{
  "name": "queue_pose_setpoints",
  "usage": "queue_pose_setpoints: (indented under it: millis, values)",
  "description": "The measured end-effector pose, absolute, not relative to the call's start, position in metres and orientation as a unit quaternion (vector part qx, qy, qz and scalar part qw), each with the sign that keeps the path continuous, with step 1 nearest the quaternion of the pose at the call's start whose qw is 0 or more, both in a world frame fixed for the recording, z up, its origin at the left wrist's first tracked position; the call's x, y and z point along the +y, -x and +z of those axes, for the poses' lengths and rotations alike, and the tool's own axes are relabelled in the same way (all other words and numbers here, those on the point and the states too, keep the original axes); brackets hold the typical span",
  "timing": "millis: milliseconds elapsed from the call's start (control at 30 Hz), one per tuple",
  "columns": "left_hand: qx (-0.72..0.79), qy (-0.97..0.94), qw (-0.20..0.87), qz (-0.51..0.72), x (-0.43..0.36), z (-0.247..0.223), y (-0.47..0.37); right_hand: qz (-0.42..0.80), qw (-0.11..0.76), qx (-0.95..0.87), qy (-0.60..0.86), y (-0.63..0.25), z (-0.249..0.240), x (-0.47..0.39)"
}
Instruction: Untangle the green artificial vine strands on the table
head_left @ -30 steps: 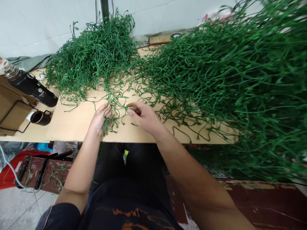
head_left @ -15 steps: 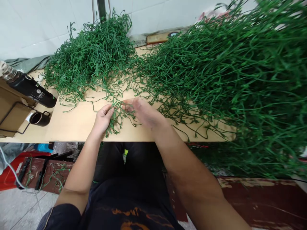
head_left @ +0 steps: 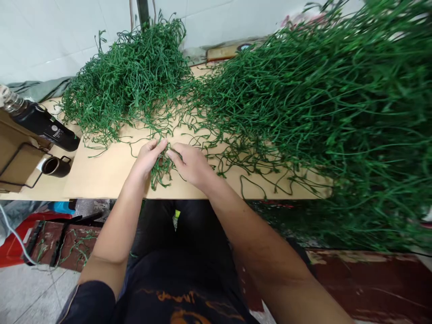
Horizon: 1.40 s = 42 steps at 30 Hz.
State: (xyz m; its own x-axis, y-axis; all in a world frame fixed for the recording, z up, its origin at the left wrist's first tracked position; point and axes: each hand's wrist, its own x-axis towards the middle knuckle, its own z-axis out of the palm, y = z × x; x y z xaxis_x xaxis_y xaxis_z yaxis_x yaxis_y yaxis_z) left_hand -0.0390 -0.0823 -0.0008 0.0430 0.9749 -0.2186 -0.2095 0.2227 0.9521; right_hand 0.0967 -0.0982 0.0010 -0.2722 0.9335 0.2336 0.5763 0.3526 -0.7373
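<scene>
My left hand (head_left: pixel 148 156) is closed around a small bunch of green stems (head_left: pixel 160 173), whose ends hang below it over the wooden board (head_left: pixel 101 175). Close beside it on the right, my right hand (head_left: pixel 189 163) pinches a green stem between thumb and fingers at the top of the bunch. The fingertips of both hands nearly meet. Behind them a tangled heap of green stems (head_left: pixel 124 76) lies at the back left, and a much larger pile (head_left: pixel 286 94) covers the right side, with loose stems scattered between.
At the left are a black bottle (head_left: pixel 50 128), a dark mug (head_left: pixel 56 166) and a cardboard box (head_left: pixel 16 157) with a wire frame. A brown object (head_left: pixel 221 54) lies by the wall. The right pile spills over the board's edge. Below left is a brown bench (head_left: pixel 79 245).
My right hand has come in from the right and closed at the bunch. My left hand has shifted slightly right and up, with its thumb now pointing toward my right hand.
</scene>
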Motion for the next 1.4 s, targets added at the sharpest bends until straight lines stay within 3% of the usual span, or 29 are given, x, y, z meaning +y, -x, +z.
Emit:
queue_pose_setpoints:
  millis: [333,533,733,833,1100,1400]
  values:
    - [0.515,-0.361,0.577,0.521,-0.073,-0.001,0.026,0.200,0.349,-0.784,0.472,-0.100,-0.009,-0.101]
    - [0.522,-0.245,0.514,0.636,-0.058,-0.003,0.034,0.201,0.360,-0.866,0.284,-0.104,0.018,-0.136]
    - [0.478,-0.318,0.572,0.586,-0.064,-0.007,0.034,0.036,0.362,-0.710,0.603,-0.156,0.006,-0.101]
    - [0.467,-0.329,0.575,0.585,-0.065,-0.010,0.036,-0.002,0.344,-0.670,0.658,-0.158,0.001,-0.089]
    - [0.432,-0.366,0.591,0.574,-0.066,-0.013,0.040,0.195,0.266,-0.758,0.562,-0.090,0.004,-0.080]
    - [0.478,-0.326,0.556,0.597,-0.063,-0.011,0.038,0.193,0.276,-0.822,0.460,-0.090,0.003,-0.101]
